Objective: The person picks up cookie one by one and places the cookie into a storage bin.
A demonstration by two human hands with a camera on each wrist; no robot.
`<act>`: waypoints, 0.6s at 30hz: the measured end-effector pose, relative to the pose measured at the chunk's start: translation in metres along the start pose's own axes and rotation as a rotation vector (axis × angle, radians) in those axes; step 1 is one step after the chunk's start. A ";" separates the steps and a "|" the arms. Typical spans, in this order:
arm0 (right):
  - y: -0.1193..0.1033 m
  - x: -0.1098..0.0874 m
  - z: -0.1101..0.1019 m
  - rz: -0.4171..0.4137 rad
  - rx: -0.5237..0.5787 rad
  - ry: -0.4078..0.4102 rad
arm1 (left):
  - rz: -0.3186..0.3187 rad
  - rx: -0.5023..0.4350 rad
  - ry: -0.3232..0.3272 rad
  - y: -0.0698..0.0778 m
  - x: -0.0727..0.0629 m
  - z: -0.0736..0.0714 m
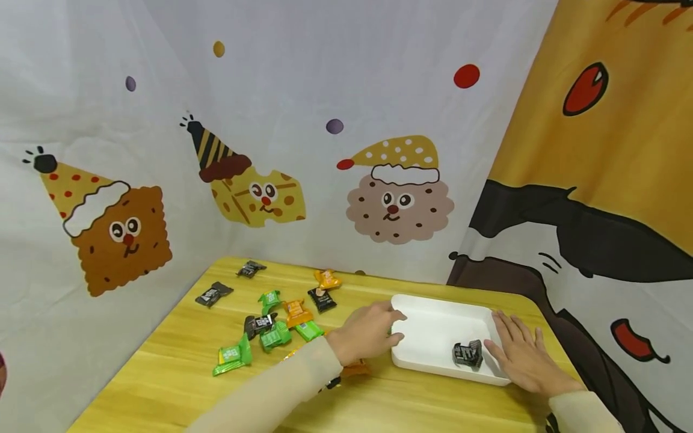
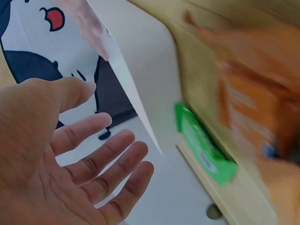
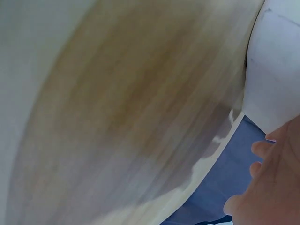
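Note:
A white rectangular tray (image 1: 428, 325) sits on the table with one black-wrapped candy (image 1: 467, 355) near its front right corner. At the tray's left edge is my left hand (image 1: 365, 334), its fingers spread and loosely bent, holding nothing. In the left wrist view the palm of that hand (image 2: 79, 164) shows, with a green-wrapped candy (image 2: 206, 145) beyond the tray's wall (image 2: 145, 61). My right hand (image 1: 522, 352) rests against the tray's right rim with fingers extended. Only part of the right hand (image 3: 272, 178) shows in the right wrist view, beside the tray (image 3: 276, 61).
Left of the tray lie several wrapped candies, among them a green one (image 1: 234, 356), an orange one (image 1: 297, 313) and a black one (image 1: 213, 293). Another orange wrapper (image 1: 357, 368) lies partly behind the left hand. A printed cloth (image 1: 303, 72) hangs behind the wooden table (image 1: 162, 361).

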State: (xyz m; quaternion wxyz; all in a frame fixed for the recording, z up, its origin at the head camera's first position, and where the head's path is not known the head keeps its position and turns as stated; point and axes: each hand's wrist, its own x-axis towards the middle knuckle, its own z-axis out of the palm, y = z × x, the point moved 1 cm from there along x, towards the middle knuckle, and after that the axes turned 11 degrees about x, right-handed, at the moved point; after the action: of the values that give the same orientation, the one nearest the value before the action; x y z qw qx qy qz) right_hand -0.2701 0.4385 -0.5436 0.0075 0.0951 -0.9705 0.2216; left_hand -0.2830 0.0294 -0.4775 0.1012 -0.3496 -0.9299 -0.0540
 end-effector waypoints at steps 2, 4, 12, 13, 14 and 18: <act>0.000 0.001 -0.001 -0.004 0.003 0.003 | -0.016 -0.031 0.007 -0.010 -0.006 0.000; -0.001 0.002 -0.002 -0.003 0.006 0.000 | -0.035 -0.065 0.009 -0.020 -0.012 0.000; -0.006 0.004 -0.003 -0.001 0.011 0.003 | -0.100 -0.103 0.015 -0.054 -0.023 0.003; -0.006 0.004 -0.003 0.002 0.014 0.003 | -0.101 -0.100 0.015 -0.056 -0.022 0.004; -0.006 0.003 -0.003 0.004 0.012 0.004 | -0.102 -0.096 0.012 -0.058 -0.021 0.005; -0.004 -0.001 -0.003 0.015 0.004 0.003 | -0.094 -0.079 0.005 -0.060 -0.017 0.008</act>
State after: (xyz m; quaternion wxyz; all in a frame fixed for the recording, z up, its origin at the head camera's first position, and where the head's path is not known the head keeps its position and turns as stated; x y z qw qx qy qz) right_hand -0.2682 0.4365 -0.5398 0.0071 0.0876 -0.9706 0.2239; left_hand -0.3112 -0.0255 -0.4913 0.0870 -0.3092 -0.9421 -0.0964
